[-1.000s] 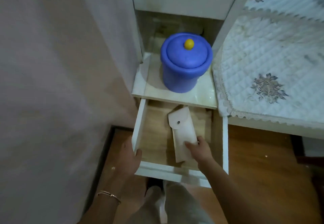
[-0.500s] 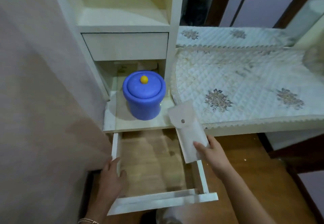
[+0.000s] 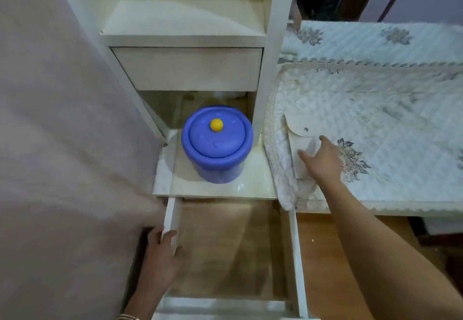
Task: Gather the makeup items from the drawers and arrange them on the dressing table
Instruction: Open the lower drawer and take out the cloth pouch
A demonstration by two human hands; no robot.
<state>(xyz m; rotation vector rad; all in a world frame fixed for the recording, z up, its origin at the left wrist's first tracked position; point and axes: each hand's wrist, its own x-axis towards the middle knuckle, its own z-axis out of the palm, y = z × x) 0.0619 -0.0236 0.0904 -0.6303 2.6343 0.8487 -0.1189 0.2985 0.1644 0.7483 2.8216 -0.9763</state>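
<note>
A white flap pouch [image 3: 297, 141] with a metal snap lies flat on the quilted cover of the dressing table [image 3: 390, 129], close to the table's left edge. My right hand [image 3: 323, 161] rests over the pouch's right side with thumb and fingers spread, not gripping it. Below, the lower drawer [image 3: 298, 257] is pulled out and its wooden bottom is bare. My left hand [image 3: 162, 257] holds the drawer's left wall, fingers curled over the rim.
A blue lidded pot with a yellow knob [image 3: 216, 144] stands on the shelf above the open drawer. Over it is a shut drawer [image 3: 188, 69] and an open shelf. A pale wall runs along the left. Wooden floor shows below the table.
My right hand lifted the pouch out of the drawer, carried it up and right, and laid it on the table cover. My left hand stayed on the drawer's left wall.
</note>
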